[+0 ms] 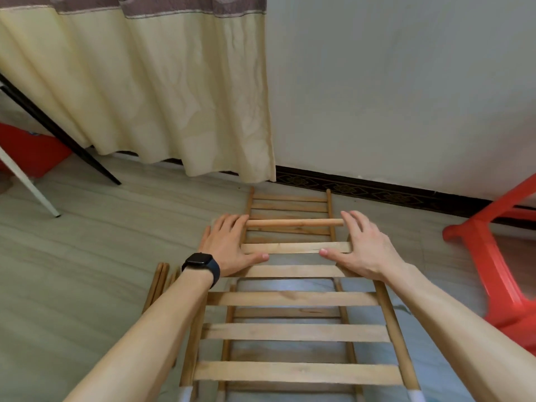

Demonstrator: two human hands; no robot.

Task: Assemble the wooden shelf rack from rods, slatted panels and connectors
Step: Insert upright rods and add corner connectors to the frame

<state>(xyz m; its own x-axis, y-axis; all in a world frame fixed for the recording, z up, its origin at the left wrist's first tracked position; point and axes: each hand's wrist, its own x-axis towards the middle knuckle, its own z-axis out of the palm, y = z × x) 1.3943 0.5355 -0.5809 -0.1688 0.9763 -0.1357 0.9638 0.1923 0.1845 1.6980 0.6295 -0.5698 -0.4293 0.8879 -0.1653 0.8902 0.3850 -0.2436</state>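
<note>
Resting flat on the far corners of the top panel [293, 298], both hands lie with fingers straight and slightly spread, gripping nothing. The left hand [227, 242] covers the panel's far left corner and the right hand [364, 245] its far right corner. Each thumb stretches inward along the panel's last slat [293, 248]. A short rod [293, 222] runs crosswise just beyond that slat, its ends meeting the fingers of either hand; whether the fingers press it I cannot tell. A black watch [201, 264] sits on the left wrist.

Through the panel's gaps a lower slat and the floor [87, 256] show. At the panel's near end, white connectors [185, 394] cap the side rails. Beyond its far end a second panel [290, 203] lies lower, reaching toward the dark skirting [377, 190]. Left of the panel, beside the left forearm, loose rods [158, 282] lie on the floor. Right of the panel stands a red stool [493, 256]. Farther left are a black leg [58, 132] and a white leg [29, 184], with a cream curtain [145, 97] hanging behind.
</note>
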